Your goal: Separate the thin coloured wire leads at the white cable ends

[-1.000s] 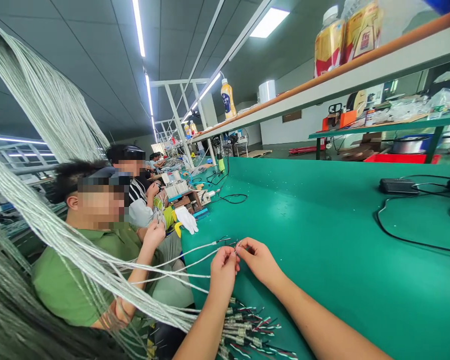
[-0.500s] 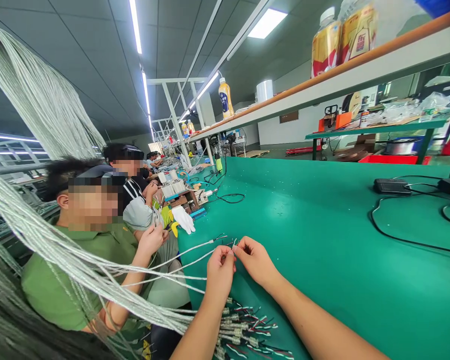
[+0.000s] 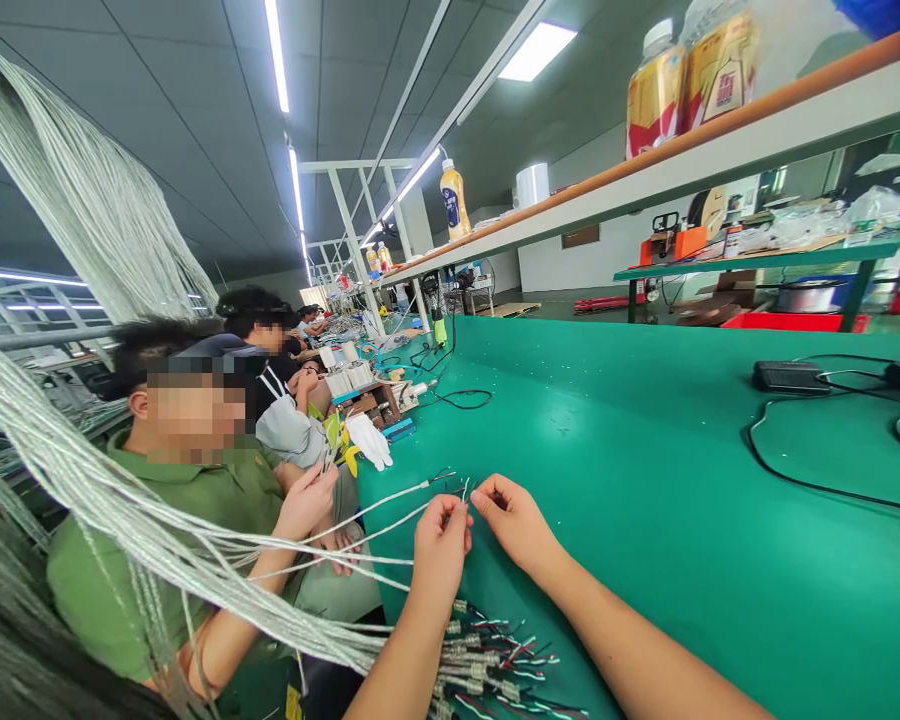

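My left hand [image 3: 439, 548] and my right hand [image 3: 511, 520] meet fingertip to fingertip over the green bench mat [image 3: 645, 480], both pinched on the stripped end of a thin silver cable [image 3: 375, 520]. That cable runs left to a thick bundle of silver cables [image 3: 120, 500] hanging from above at my left. Under my left wrist lies a pile of cable ends with red, black and white wires [image 3: 495, 665].
A person in a green shirt [image 3: 157, 530] sits close on my left, handling cables too; more people work further along. A white glove [image 3: 369, 440] and small tools lie beyond. Black leads and a power box [image 3: 791, 376] lie at right. Bottles [image 3: 656, 85] stand on the shelf above.
My hands stay pinched together at the cable end, almost in place. The person on the left has lowered a hand a little.
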Motion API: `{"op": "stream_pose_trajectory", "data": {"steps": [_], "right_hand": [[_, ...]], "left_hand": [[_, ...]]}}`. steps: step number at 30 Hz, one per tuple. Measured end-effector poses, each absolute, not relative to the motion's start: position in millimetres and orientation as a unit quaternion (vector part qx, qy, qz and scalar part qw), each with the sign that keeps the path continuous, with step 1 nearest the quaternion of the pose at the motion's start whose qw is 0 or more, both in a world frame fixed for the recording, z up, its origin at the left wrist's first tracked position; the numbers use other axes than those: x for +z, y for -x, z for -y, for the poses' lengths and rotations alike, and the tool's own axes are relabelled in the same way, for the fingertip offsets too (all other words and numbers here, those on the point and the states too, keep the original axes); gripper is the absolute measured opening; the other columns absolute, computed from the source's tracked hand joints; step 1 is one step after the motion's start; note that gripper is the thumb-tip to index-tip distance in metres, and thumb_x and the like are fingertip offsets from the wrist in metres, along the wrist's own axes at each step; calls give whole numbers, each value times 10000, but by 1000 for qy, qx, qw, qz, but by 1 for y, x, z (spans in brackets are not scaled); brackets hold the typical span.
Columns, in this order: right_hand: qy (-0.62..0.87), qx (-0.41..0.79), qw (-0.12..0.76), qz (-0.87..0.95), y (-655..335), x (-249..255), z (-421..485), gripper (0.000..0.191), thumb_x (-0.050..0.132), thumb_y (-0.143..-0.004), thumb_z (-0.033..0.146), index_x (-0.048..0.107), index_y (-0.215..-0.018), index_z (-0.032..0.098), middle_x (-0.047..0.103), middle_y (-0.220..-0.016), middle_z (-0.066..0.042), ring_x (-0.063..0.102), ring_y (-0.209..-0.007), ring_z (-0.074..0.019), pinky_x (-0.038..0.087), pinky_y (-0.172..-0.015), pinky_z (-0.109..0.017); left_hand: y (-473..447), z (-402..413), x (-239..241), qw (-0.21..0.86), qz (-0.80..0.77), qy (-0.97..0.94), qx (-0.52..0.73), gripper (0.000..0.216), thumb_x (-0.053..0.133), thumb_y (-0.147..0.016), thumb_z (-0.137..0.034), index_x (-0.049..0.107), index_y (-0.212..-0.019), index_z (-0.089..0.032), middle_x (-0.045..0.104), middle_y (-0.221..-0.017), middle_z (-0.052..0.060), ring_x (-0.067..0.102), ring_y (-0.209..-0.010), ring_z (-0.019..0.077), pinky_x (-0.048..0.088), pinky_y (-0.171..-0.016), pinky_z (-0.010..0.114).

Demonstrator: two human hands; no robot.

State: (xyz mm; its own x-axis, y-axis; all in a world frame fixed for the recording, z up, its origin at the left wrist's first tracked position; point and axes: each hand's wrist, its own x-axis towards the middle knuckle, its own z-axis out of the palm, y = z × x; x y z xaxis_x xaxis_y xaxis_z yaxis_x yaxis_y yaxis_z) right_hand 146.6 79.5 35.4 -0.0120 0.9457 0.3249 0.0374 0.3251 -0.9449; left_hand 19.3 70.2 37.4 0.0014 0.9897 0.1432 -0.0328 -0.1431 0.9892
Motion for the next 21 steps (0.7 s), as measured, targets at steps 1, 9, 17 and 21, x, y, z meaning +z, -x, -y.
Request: {"op": "stream_pose_trajectory", "data": {"steps": [1, 9, 17, 21], "right_hand": [[418, 406, 563, 586, -147, 35, -80, 263, 590, -814, 456, 568, -751, 201, 523, -676, 36, 413, -612, -132, 324, -582, -276], [412, 423, 558, 584, -146, 33, -82, 275, 601, -803, 467, 553, -732, 206, 486, -621, 50, 399, -580, -127, 312, -550, -272], [414, 419, 559, 583, -146, 34, -81, 243, 595, -809, 422, 530, -710, 210, 514, -640, 39, 424, -595, -130, 336, -562, -274], [421, 424, 554, 579, -145, 36, -79, 198, 571, -812, 378, 531, -717, 208, 483, -603, 55, 403, -561, -120, 317, -532, -262]], "left_hand": [[-20, -70, 38, 470, -455, -533, 538, 317, 593, -764, -487, 500, -745, -184, 470, -513, -69, 391, -429, 70, 268, -430, 194], [-20, -70, 39, 467, -457, -534, 537, 352, 619, -746, -519, 509, -728, -185, 489, -536, -57, 399, -439, 74, 269, -438, 203], [-18, -71, 36, 456, -455, -541, 541, 320, 599, -786, -495, 510, -752, -190, 482, -542, -57, 405, -463, 81, 285, -459, 206], [-19, -71, 33, 442, -458, -550, 542, 304, 584, -801, -482, 514, -773, -188, 517, -610, -40, 415, -479, 81, 294, -466, 206]]}}
